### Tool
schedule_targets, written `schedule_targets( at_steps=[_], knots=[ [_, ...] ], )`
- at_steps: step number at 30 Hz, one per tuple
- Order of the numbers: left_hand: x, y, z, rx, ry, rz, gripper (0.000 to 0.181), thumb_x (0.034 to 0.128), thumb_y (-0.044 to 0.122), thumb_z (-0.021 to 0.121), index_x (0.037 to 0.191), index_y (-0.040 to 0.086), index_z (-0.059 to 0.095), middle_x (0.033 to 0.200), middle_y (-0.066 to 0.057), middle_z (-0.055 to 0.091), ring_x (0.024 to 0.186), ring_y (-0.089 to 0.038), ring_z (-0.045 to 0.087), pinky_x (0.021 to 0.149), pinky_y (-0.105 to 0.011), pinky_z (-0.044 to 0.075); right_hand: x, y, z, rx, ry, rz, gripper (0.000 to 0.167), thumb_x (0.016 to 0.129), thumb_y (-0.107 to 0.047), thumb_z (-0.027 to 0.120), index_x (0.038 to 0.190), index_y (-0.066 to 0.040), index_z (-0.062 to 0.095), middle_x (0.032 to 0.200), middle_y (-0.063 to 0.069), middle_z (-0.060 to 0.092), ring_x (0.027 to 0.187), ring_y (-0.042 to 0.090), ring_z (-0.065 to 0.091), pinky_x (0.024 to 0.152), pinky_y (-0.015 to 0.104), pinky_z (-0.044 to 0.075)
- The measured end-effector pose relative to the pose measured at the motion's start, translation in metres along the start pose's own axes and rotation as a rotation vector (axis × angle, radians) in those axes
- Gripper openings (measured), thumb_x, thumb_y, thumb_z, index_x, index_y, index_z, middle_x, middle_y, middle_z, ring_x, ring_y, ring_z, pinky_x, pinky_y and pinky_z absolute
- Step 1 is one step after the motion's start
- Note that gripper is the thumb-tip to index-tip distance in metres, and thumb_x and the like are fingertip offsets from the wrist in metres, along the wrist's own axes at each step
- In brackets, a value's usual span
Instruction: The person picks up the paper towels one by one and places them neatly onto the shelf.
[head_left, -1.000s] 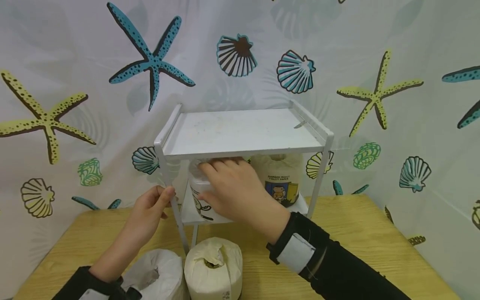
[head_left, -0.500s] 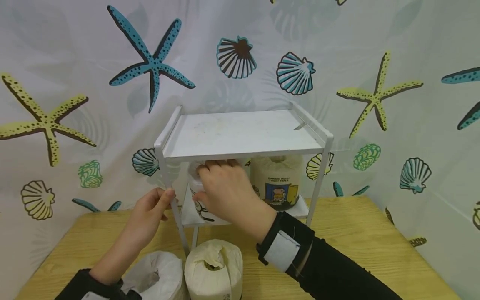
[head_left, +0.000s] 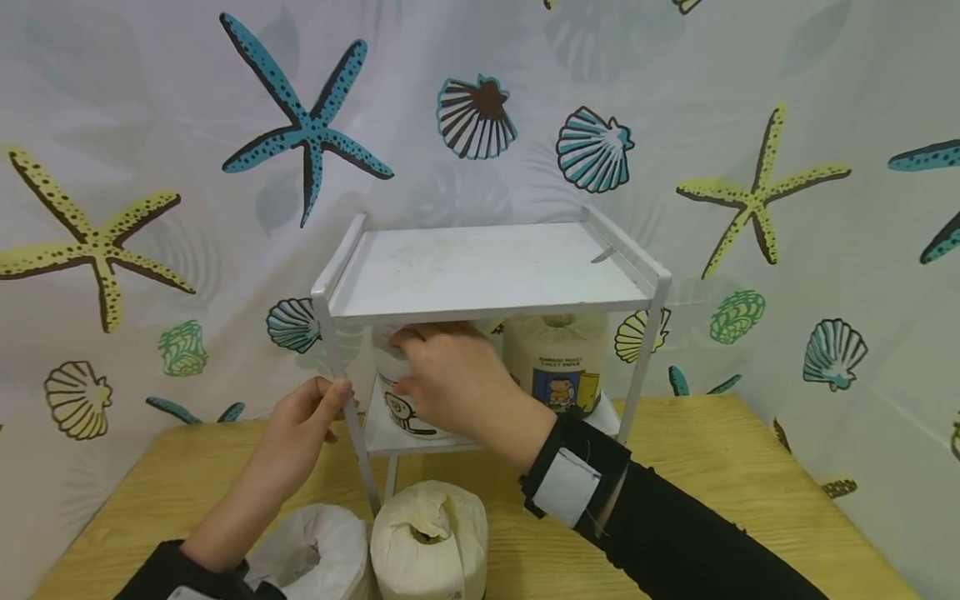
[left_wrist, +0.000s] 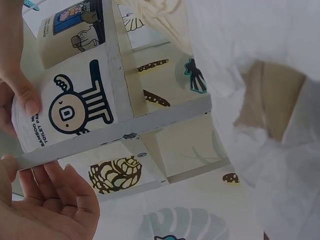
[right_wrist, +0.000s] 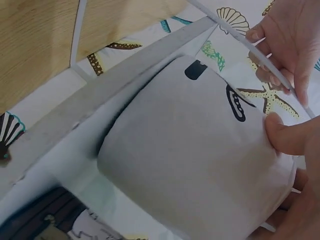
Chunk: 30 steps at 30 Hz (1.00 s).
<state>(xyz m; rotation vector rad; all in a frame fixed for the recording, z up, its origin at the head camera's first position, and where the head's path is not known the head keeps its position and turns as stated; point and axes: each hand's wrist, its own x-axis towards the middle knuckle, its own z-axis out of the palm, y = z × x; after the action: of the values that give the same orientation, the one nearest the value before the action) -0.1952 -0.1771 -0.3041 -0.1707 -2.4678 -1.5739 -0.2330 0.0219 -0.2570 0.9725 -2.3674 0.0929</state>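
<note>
Head view looks forward and down at the white rack (head_left: 480, 267) that both nearer wrist views share

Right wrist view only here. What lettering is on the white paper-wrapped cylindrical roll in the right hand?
Observer: Left wrist view shows black lettering on that white paper-wrapped cylindrical roll; I can read BAMBOO and TOILET.
Operator: Any rolls off the rack?
Observer: Yes, head view: a crumpled white paper-wrapped roll and a plain cream paper-wrapped roll sit side by side in front of the white rack with a flat rectangular top.
Operator: Label on the other roll on the rack?
Observer: Head view: the cream paper-wrapped roll with a picture label reads BAMBOO MOIST TOILET PAPER.
</note>
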Motion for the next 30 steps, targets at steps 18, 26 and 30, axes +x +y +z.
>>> schedule_targets(
  at_steps=[18,26,30],
  knots=[
    [0.000,-0.003,0.001,-0.027,-0.023,-0.017,0.031,0.1070,0.026,0.046,0.095,-0.001,0.055,0.091,-0.003,0.054,0.088,-0.014,0.050,0.072,-0.029,0.048,-0.013,0.015,0.004,0.117,0.047,-0.028,0.043,0.086,-0.025,0.079,0.124,-0.014,0.063,0.109,0.002,0.069,0.099,0.020,0.065,0.082,0.040,0.052],
    [0.000,-0.002,-0.003,-0.027,-0.021,0.012,0.030,0.1068,0.024,0.047,0.094,-0.002,0.055,0.090,-0.003,0.055,0.087,-0.014,0.051,0.070,-0.029,0.048,-0.011,-0.003,0.006,-0.041,0.175,0.002,0.038,0.089,-0.035,0.074,0.117,-0.011,0.066,0.103,0.004,0.070,0.099,0.025,0.065,0.084,0.041,0.053],
    [0.000,-0.003,-0.003,-0.030,-0.022,0.019,0.030,0.1067,0.024,0.047,0.095,-0.002,0.055,0.089,-0.003,0.054,0.086,-0.012,0.050,0.070,-0.029,0.048,-0.009,-0.008,0.015,-0.105,0.269,-0.011,0.039,0.085,-0.040,0.078,0.110,-0.011,0.067,0.101,0.003,0.069,0.096,0.024,0.065,0.083,0.040,0.053]
  ],
)
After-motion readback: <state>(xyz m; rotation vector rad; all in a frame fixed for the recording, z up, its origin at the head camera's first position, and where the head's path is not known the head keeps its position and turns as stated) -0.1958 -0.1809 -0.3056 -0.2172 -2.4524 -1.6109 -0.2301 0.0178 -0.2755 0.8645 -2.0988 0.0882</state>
